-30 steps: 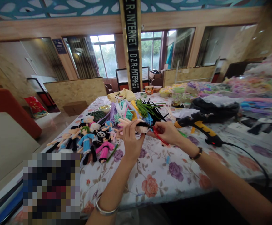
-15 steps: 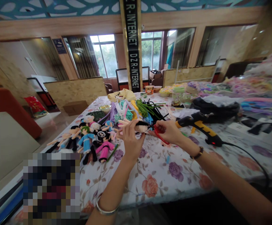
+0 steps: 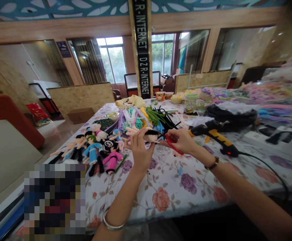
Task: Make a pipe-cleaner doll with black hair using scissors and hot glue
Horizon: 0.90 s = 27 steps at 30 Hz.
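A small doll [image 3: 146, 135] with a black fuzzy head and pale limbs is held above the flowered tablecloth [image 3: 171, 187], near the middle of the table, the left hand [image 3: 140, 149] wrapped around it with fingers curled closed. The right hand [image 3: 182, 140] grips red-handled scissors [image 3: 172, 144], fingers closed on the handles, the blade tips meeting the doll's dark head. Just to the left lies a row of finished dolls [image 3: 95, 150] in blue, pink and black, lying flat on the cloth. Behind the hands sits a heap of pipe cleaners [image 3: 148, 117] in green, purple, yellow and black, close enough to crowd the far side. To the right a yellow and black glue gun [image 3: 216, 134] rests on the table just beyond the right hand, its black cord [image 3: 266, 167] trailing toward the table's right edge. The near part of the cloth below the wrists is bare up to the front edge. Farther back stand a clear jar [image 3: 190, 103] with a green lid and a small bowl [image 3: 177, 99]; their contents cannot be made out.
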{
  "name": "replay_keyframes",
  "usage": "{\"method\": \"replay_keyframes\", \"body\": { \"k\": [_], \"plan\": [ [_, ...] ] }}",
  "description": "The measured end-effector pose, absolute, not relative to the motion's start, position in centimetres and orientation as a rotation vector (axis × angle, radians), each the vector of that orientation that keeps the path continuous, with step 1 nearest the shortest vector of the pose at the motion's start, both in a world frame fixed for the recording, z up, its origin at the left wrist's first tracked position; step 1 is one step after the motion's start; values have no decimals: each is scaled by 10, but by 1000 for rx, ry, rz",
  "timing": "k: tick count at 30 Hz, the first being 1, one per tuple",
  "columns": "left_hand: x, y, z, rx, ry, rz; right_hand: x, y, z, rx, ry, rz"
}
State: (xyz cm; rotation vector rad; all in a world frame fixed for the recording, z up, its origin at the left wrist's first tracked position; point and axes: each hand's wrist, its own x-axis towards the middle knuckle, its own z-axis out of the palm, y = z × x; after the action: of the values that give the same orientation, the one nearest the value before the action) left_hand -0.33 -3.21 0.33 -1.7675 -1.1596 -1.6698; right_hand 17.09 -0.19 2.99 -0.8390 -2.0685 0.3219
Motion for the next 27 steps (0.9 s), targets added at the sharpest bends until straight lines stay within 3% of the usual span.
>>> {"method": "replay_keyframes", "body": {
  "k": [27],
  "plan": [
    [-2,-33,4,-1758,-1157,-1672,168,-1,26,-878,-2094,344]
  ]
}}
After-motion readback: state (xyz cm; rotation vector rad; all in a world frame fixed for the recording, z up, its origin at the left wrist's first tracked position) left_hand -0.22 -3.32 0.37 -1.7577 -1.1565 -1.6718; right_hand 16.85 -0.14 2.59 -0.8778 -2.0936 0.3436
